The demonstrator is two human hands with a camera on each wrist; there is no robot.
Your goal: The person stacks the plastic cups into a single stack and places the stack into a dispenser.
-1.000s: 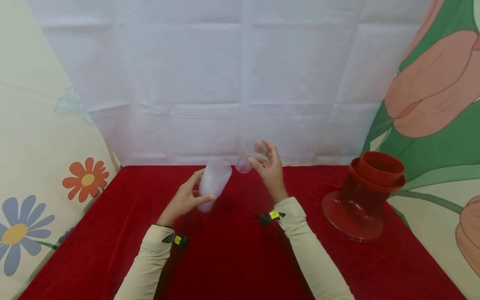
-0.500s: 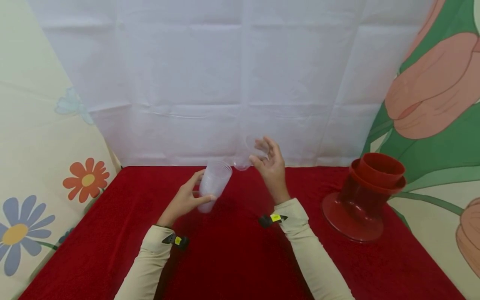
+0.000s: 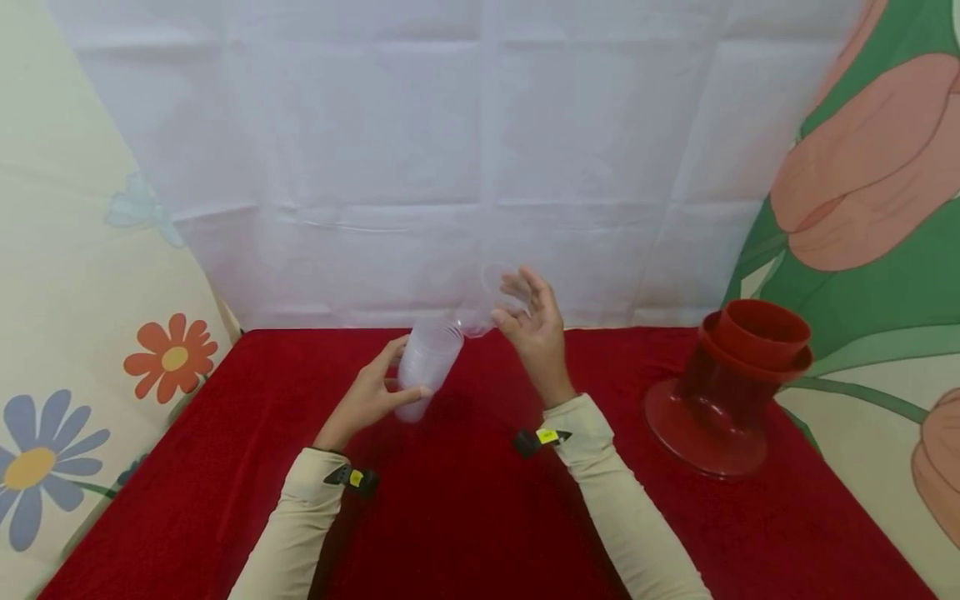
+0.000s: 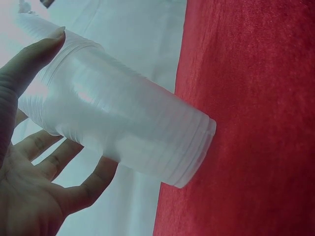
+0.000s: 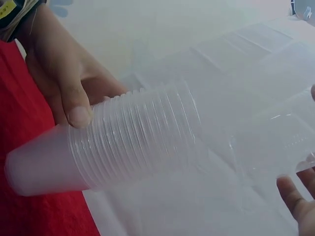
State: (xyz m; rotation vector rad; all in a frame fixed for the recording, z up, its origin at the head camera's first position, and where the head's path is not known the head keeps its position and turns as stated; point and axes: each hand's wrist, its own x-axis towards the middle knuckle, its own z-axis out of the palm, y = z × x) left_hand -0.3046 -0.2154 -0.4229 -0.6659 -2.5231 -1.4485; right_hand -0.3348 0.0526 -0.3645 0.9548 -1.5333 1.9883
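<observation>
My left hand (image 3: 371,393) grips a nested stack of clear plastic cups (image 3: 429,358) around its side, thumb across the front. The stack tilts, its mouth facing up and to the right. In the left wrist view the stack's closed end (image 4: 192,152) points toward the red cloth. My right hand (image 3: 538,337) holds a single clear plastic cup (image 3: 480,304) between thumb and fingers. That cup lies tilted, its base toward the stack's mouth. In the right wrist view a gap shows between the loose cup (image 5: 268,142) and the stack's rims (image 5: 138,132).
A red flanged holder (image 3: 708,417) with a round opening stands at the table's right side. Red cloth (image 3: 465,517) covers the table. A white sheet (image 3: 480,150) hangs behind its far edge, and flower-patterned sheets (image 3: 870,192) hang at both sides.
My right hand has moved slightly up, carrying the single cup up and left, so its base is closer to the stack's mouth. The left hand and stack have barely moved.
</observation>
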